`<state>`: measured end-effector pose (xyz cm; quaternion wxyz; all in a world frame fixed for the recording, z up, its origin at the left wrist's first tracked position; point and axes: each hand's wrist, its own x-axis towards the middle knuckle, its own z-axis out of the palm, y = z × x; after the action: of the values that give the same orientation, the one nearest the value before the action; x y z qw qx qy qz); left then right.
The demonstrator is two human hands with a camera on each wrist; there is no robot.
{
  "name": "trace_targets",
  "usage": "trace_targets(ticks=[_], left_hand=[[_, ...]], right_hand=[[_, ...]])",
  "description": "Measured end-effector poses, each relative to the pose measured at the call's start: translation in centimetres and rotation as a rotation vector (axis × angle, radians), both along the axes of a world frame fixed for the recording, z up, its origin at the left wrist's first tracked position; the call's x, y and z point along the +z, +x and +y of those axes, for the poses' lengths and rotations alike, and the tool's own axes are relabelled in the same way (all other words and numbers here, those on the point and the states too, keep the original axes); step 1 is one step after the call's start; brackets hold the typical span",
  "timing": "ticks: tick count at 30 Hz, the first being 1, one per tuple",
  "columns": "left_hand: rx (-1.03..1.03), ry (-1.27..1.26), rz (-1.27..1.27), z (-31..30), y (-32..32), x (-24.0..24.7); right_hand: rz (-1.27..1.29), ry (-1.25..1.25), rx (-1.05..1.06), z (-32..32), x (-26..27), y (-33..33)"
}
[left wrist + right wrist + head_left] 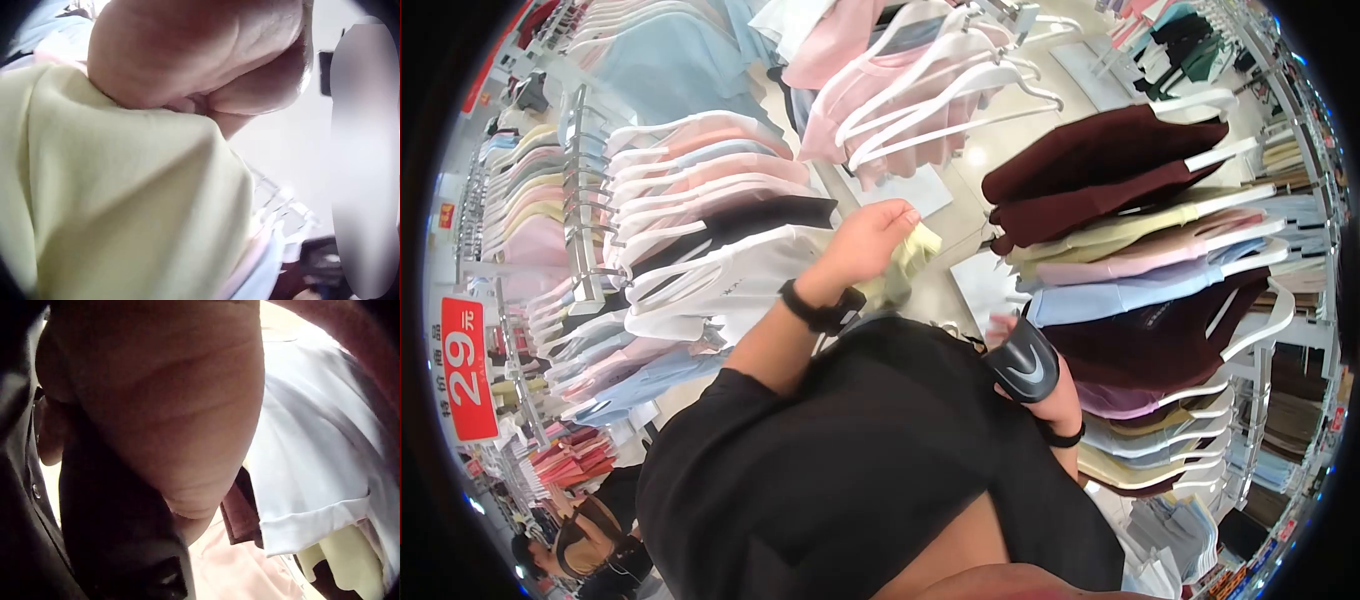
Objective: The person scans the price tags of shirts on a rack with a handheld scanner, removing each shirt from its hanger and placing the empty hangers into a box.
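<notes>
My left hand grips a pale yellow garment whose cloth hangs below the curled fingers. In the head view only a small bunched part of it shows past the knuckles. Close to my body on the right, my right hand holds a smooth dark grey object with a light curved mark. Its dark lower part hangs under the palm in the right wrist view, and most of the fingers are hidden there. Just beyond that hand is a light blue garment on the right rack.
White hangers with pastel shirts line a metal rack at left. Dark maroon garments hang at right. Several white hangers with pink tops are ahead. A red price sign stands at left; another person is behind it.
</notes>
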<state>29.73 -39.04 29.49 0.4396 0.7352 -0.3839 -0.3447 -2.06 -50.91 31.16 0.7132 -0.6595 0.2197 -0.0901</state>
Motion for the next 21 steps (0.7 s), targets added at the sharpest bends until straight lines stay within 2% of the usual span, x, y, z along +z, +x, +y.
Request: trace_targets(ticks=[3, 5, 7, 8, 9, 10, 11, 12, 14, 15, 16, 18, 19, 20, 21], left_hand=[[-0.176, -0.209, 0.172, 1.7, -2.9, 6.6], [-0.243, -0.357, 0.333, 2.1, -4.3, 8.3], [-0.261, -0.475, 0.516, 2.2, -5.3, 8.8], [-0.188, -0.494, 0.552, 2.1, -5.2, 8.7], [-0.114, -0.509, 0.587, 1.8, -4.8, 8.3], [-0.038, -0.523, 0.619, 1.6, -4.1, 7.7], [-0.155, -0.654, 0.691, 1.6, -2.4, 5.8], [-0.124, -0.638, 0.561, 1.9, -2.4, 4.2], [-0.078, -0.600, 0.309, 1.9, -2.8, 2.5], [-0.254, -0.541, 0.350, 2.9, -1.7, -1.4], [-0.318, -0.422, 0.300, 3.4, -2.5, -3.0], [-0.489, -0.405, 0.070, 2.5, -4.8, -3.8], [-0.552, -0.502, -0.033, 1.0, -6.1, -4.2], [-0.504, -0.482, 0.009, 0.7, -6.5, -5.5], [-0.455, -0.465, 0.053, 0.3, -6.9, -6.9]], right_hand=[[-0.033, -0.159, 0.162, -0.8, -0.2, 1.8], [-0.071, -0.182, 0.262, -0.8, -0.6, 3.3], [-0.084, -0.140, 0.387, -1.0, 0.0, 4.9], [-0.112, -0.128, 0.441, -1.1, 0.7, 5.7], [-0.102, -0.216, 0.508, -1.9, -0.3, 5.4], [-0.148, -0.284, 0.428, -1.9, 0.2, 5.1], [-0.145, -0.191, 0.303, -1.5, 0.0, 4.5], [-0.144, -0.098, 0.176, -1.1, -0.3, 3.8], [-0.182, -0.149, 0.077, -1.6, 0.6, 2.7], [-0.193, -0.139, 0.086, -2.0, 0.5, 2.0], [-0.203, -0.128, 0.098, -2.3, 0.4, 1.6], [-0.269, -0.195, 0.171, -2.1, 1.8, 2.0], [-0.289, -0.255, 0.187, -1.9, 2.2, 2.6], [-0.310, -0.318, 0.203, -1.6, 2.8, 3.4], [-0.337, -0.164, 0.180, -1.4, 3.5, 3.9]])
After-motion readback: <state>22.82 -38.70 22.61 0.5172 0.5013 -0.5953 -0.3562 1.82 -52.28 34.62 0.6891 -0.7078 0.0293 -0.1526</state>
